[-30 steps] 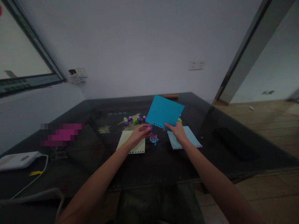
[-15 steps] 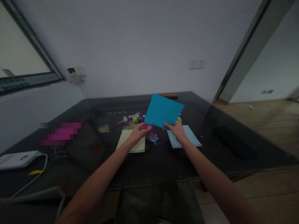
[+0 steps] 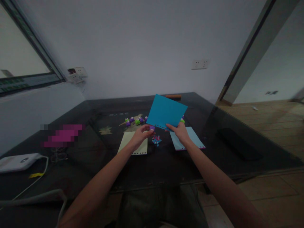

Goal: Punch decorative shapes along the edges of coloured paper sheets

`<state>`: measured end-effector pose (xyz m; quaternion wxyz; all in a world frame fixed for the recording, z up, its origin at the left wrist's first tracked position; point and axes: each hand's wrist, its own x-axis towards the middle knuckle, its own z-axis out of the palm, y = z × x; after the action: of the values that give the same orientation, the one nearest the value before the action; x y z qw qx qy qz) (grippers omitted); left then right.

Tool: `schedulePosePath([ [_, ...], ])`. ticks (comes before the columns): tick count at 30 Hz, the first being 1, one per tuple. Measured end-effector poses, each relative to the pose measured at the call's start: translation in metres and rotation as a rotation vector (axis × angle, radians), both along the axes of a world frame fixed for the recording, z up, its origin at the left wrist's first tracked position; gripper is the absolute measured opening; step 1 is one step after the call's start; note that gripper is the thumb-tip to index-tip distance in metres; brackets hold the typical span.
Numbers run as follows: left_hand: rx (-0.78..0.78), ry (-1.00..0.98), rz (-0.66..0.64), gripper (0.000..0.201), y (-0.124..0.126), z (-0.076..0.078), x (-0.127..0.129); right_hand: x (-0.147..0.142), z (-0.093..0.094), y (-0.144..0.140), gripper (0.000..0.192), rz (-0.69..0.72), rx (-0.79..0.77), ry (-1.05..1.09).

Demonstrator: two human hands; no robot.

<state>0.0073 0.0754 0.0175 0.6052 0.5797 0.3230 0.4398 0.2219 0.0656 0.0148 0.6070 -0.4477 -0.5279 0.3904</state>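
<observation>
- The right hand (image 3: 180,132) is pinching the bright blue paper sheet (image 3: 166,112), holding it up over the dark table (image 3: 166,164).
- The left hand (image 3: 140,135) is squeezing a small purple punch (image 3: 152,127) on the sheet's bottom edge.
- Next hole needs lining up.

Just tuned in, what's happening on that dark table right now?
A person holds a blue sheet up off the dark table, the right hand pinching its lower edge. The left hand presses a small purple punch against that same edge, which already shows a row of holes. Punched bits lie below. A yellow sheet and a pale blue sheet lie flat; more small punches sit behind.
</observation>
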Motion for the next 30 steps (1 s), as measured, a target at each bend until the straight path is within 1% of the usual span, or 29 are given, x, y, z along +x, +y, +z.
schedulePosePath([
  [7,-0.005,-0.009,-0.008,0.032,-0.001,0.002,0.0,-0.001,0.002,-0.002,0.043,0.001,-0.012,-0.016],
  [14,-0.006,-0.013,-0.011,0.031,-0.001,0.002,0.0,0.001,-0.001,0.0,0.046,-0.016,-0.016,-0.061],
  [20,-0.012,-0.024,-0.017,0.031,-0.001,0.002,0.0,0.003,-0.003,0.001,0.043,-0.019,-0.006,-0.098],
  [26,-0.028,-0.026,0.023,0.034,-0.002,0.002,0.001,-0.003,0.005,-0.006,0.043,-0.007,-0.026,-0.05],
  [30,-0.053,-0.03,0.021,0.034,-0.002,0.004,0.0,-0.005,0.01,-0.009,0.039,-0.005,-0.042,-0.078],
])
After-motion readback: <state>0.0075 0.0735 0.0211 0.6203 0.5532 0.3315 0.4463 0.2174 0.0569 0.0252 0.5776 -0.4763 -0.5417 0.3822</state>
